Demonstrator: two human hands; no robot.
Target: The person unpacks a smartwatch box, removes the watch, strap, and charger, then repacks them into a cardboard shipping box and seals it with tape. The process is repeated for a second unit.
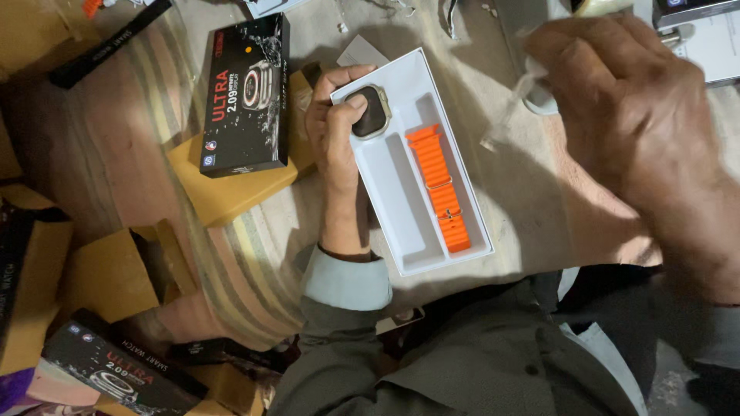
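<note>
Smartwatch (371, 112), dark square face, pale gold case, in left hand (333, 115) grip over white tray (401, 223).

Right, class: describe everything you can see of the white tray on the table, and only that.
The white tray is a shallow, rectangular insert, seemingly moulded plastic, lying flat and at an angle on the striped cloth. It has long recesses. One holds an orange ridged strap lying lengthwise. At its upper end sits a dark-faced watch body with a pale metallic rim. The left hand grips that end, thumb on the watch. The right hand is off the tray, holding something pale.
</note>
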